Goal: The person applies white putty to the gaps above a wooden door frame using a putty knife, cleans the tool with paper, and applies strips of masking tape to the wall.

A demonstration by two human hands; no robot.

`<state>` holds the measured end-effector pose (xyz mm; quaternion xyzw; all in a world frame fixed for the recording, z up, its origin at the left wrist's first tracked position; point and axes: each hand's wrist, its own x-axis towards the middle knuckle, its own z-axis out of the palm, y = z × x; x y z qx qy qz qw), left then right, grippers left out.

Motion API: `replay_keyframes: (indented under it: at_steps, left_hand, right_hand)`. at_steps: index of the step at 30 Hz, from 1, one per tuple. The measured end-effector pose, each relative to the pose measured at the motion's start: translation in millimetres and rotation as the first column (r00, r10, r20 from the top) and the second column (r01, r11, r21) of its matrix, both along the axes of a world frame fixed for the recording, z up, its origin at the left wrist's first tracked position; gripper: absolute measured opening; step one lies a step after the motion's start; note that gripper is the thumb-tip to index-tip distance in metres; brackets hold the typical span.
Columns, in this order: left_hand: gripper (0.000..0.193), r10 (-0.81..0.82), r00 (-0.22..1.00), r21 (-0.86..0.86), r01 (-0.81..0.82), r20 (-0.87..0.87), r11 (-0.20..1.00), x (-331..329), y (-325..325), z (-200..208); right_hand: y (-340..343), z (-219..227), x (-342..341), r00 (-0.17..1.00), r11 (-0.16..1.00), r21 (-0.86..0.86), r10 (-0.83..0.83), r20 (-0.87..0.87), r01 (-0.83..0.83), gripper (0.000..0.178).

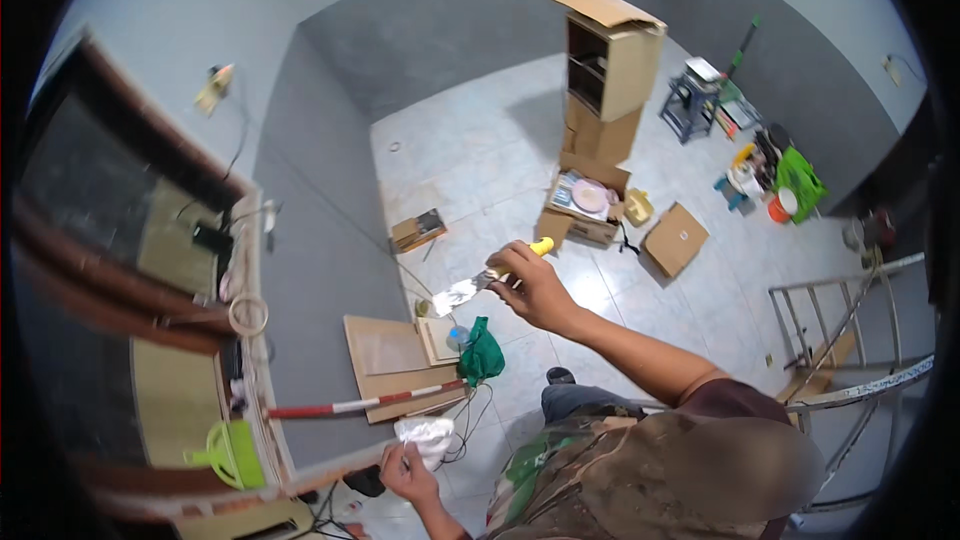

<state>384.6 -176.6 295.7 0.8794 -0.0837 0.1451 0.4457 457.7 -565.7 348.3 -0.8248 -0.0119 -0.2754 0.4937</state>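
Note:
My right hand (538,288) is closed round the yellow handle of a putty knife (468,292), held out in front of me. White paste coats the knife's blade, which points to the left. Lower down, my left hand (408,473) pinches a flat piece heaped with white paste (428,437). The paste hides most of that piece, so its kind does not show. The two hands are well apart, and both tools are in the air. Below the knife, a green bag (482,352) lies against some boards (390,348).
A red-and-white pole (365,403) crosses the boards. A wooden window frame (150,290) with a green dustpan-like tool (235,453) on its ledge is at left. Beyond are an open carton (590,202) and a tall cabinet (632,70). A metal ladder (850,325) stands at right.

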Motion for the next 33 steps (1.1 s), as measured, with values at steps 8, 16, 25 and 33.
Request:
replay_keyframes:
  at_steps: [8,16,25,33]
  left_hand:
    - [0.011,-0.371,0.927,-0.163,0.359,-0.051,0.919,178,-235,25]
    - [0.006,-0.788,0.593,-0.252,0.747,-0.166,0.615,265,-435,-20]
    - [0.011,-0.94,-0.042,-0.314,0.947,-0.338,0.07,254,-723,-126]
    - [0.015,-0.852,-0.252,-0.453,0.892,-0.459,-0.02,136,-974,-353]
  right_hand:
    - [-150,-103,-22,0.871,0.625,0.648,-0.109,-0.48,0.435,0.028]
    - [-262,-139,-96,0.637,0.114,0.631,-0.25,-0.729,0.767,0.036]
    - [-381,-191,-142,0.395,0.116,0.378,-0.285,-0.873,0.919,0.026]
    - [-559,-458,-214,0.002,0.094,-0.093,-0.714,-0.7,0.991,0.013]
